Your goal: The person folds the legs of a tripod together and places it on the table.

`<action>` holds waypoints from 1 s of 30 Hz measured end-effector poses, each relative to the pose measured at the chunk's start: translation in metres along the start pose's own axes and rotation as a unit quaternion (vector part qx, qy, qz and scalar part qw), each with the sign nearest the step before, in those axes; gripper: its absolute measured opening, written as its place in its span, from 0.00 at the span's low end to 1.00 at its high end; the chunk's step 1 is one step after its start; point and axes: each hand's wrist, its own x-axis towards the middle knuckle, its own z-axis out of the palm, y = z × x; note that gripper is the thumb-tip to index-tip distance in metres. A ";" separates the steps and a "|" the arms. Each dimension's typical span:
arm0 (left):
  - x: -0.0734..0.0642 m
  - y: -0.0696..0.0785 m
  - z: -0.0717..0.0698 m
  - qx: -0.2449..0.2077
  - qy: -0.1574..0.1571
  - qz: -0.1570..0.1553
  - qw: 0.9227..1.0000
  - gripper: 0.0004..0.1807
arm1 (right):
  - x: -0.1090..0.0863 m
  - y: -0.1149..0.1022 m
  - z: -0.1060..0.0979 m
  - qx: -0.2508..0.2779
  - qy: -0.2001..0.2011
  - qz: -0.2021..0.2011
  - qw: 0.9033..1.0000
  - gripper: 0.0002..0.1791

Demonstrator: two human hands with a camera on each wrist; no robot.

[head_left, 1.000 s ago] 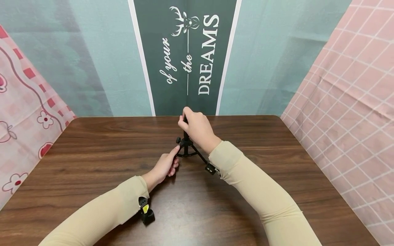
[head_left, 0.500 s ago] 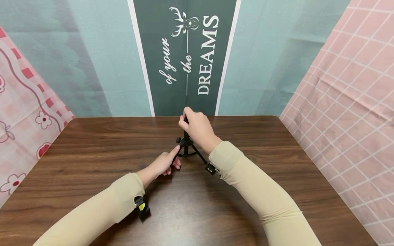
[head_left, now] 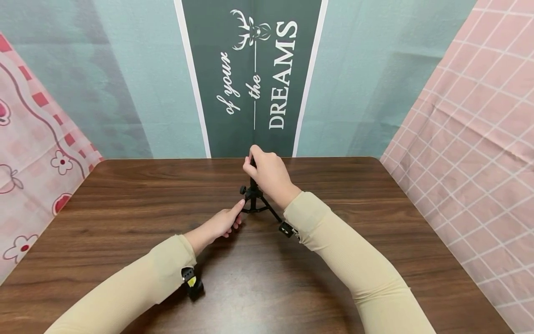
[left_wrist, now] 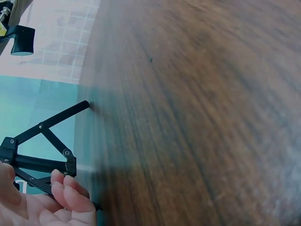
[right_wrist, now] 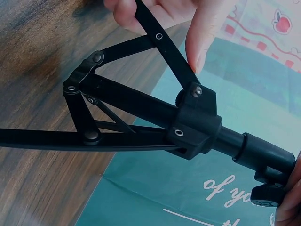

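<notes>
Plainly, the head view puts the black tripod (head_left: 253, 197) upright near the far edge of the wooden table (head_left: 333, 287), with both hands on it. The left hand (head_left: 221, 223) holds the leg on its own side, thumb laid along it and fingers curled beneath; the right hand (head_left: 271, 177) grips the column (head_left: 253, 178) near its top, which it largely hides. In the left wrist view, the left hand's fingers curl in at the lower corner, while a free leg (left_wrist: 64, 114) slants out to the tabletop; whether its foot bears any weight, I cannot tell. The right wrist view shows the legs splayed from the hub (right_wrist: 196, 121) and the braces (right_wrist: 129, 49) swung outward, so the spreading looks largely done. The right hand's fingertips wrap the column at the picture's edge, beside a knob (right_wrist: 268, 195) whose tightness cannot be judged. As for what is left, neither hand has let go, so standing unsupported seems not yet reached.
</notes>
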 end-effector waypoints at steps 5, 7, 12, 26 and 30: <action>0.002 -0.002 0.002 -0.025 -0.002 -0.015 1.000 0.34 | 0.000 0.001 0.000 0.003 0.002 -0.001 1.000 0.08; 0.002 -0.002 0.003 -0.032 -0.004 -0.021 0.999 0.34 | -0.001 0.001 0.000 0.002 0.003 -0.001 1.000 0.08; 0.002 -0.003 0.006 -0.040 -0.005 -0.029 0.999 0.33 | -0.002 0.001 0.001 -0.003 0.006 -0.004 1.000 0.08; 0.004 -0.007 0.014 -0.022 0.015 0.000 1.000 0.36 | -0.002 0.002 -0.002 0.025 -0.010 0.011 1.000 0.08; 0.004 -0.007 0.014 -0.025 0.015 0.001 1.000 0.36 | -0.002 0.002 -0.004 0.030 -0.014 0.015 0.999 0.08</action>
